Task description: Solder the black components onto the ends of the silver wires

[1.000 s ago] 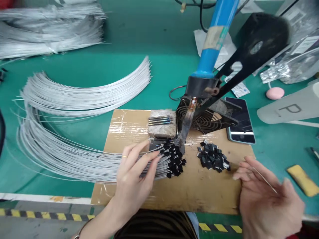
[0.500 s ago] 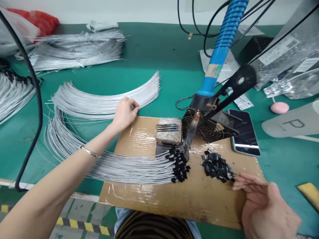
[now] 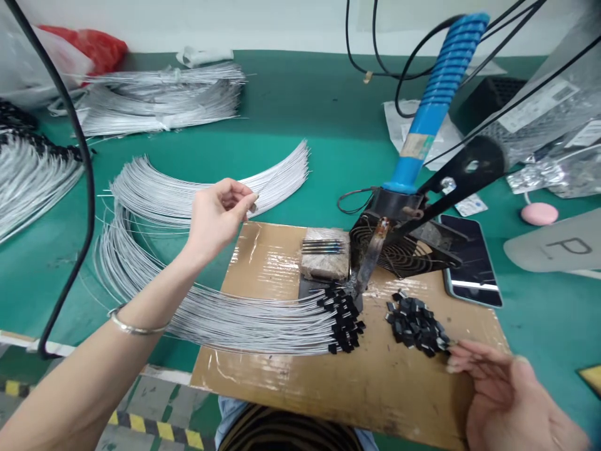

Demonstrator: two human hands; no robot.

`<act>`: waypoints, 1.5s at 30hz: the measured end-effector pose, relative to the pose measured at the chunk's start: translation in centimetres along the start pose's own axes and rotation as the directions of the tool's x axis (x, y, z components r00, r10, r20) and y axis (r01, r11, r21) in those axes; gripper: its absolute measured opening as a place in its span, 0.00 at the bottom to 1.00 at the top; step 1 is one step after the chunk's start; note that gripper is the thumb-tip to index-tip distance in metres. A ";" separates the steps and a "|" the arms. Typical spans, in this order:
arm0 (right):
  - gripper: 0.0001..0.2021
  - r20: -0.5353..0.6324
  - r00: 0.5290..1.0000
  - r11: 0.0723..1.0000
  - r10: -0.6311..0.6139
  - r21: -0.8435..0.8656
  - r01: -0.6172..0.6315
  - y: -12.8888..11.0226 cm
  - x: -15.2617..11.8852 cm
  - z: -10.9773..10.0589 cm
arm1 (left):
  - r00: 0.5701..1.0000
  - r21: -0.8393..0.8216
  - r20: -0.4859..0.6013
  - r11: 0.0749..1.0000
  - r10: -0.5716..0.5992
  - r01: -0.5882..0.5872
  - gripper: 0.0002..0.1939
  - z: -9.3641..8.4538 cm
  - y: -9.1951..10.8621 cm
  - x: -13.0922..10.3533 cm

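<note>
My left hand (image 3: 220,219) is pinched at the right part of the upper bundle of white wires (image 3: 164,191), thumb against fingers, and a thin wire seems to run from the fingertips. My right hand (image 3: 511,388) lies palm up with fingers apart, its fingertips at the edge of a pile of small black connectors (image 3: 416,322). Between the hands, a lower bundle of white wires (image 3: 253,322) ends in black connectors (image 3: 345,319). Behind these ends stands a blue-handled soldering iron (image 3: 422,125), its tip pointing down beside a wrapped block (image 3: 323,263).
A cardboard sheet (image 3: 375,388) covers the front of the green table (image 3: 338,150). A black fan (image 3: 399,244), a phone (image 3: 472,263) and a cup (image 3: 554,244) stand right. Tied wires (image 3: 159,100) lie at the back left; a black cable (image 3: 79,125) hangs at left.
My left hand has lifted slightly and turned, its thumb now showing against the fingers. The camera view has shifted a little. My right hand remains beside the connector pile.
</note>
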State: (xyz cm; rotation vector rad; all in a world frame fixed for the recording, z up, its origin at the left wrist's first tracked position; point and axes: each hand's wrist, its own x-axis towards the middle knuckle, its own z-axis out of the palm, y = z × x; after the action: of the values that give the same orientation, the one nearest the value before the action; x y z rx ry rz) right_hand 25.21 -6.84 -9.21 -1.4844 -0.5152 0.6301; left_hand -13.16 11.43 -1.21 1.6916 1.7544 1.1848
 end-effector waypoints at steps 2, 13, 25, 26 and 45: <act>0.17 -0.008 1.000 1.000 -0.014 0.014 0.014 0.1 0.1 -0.1 | 0.999 -0.012 0.046 1.000 -0.002 0.003 0.07 -1.8 1.5 -1.0; 0.12 0.444 0.895 0.977 -0.045 -0.166 0.132 -3.4 -6.3 3.0 | 0.549 -0.061 0.823 0.937 -0.147 0.343 0.10 -3.1 3.8 -8.7; 0.14 0.684 0.683 0.954 0.257 -0.068 -0.291 -3.6 -7.6 6.6 | 0.610 -0.074 0.757 0.897 -0.235 0.436 0.13 -1.8 4.1 -11.9; 0.14 0.691 0.672 0.947 0.266 -0.059 -0.315 -3.5 -7.7 6.7 | 0.615 -0.076 0.752 0.895 -0.238 0.439 0.13 -1.8 4.1 -12.0; 0.11 0.741 0.610 0.936 0.282 -0.073 -0.344 -3.6 -7.3 6.7 | 0.612 -0.071 0.759 0.906 -0.222 0.417 0.15 -1.1 4.2 -12.5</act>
State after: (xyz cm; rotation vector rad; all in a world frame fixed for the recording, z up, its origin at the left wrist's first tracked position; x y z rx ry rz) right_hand 15.63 -6.69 -4.89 -1.1964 -0.8491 1.5652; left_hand -9.54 -1.30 -0.37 1.3352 1.2407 0.4007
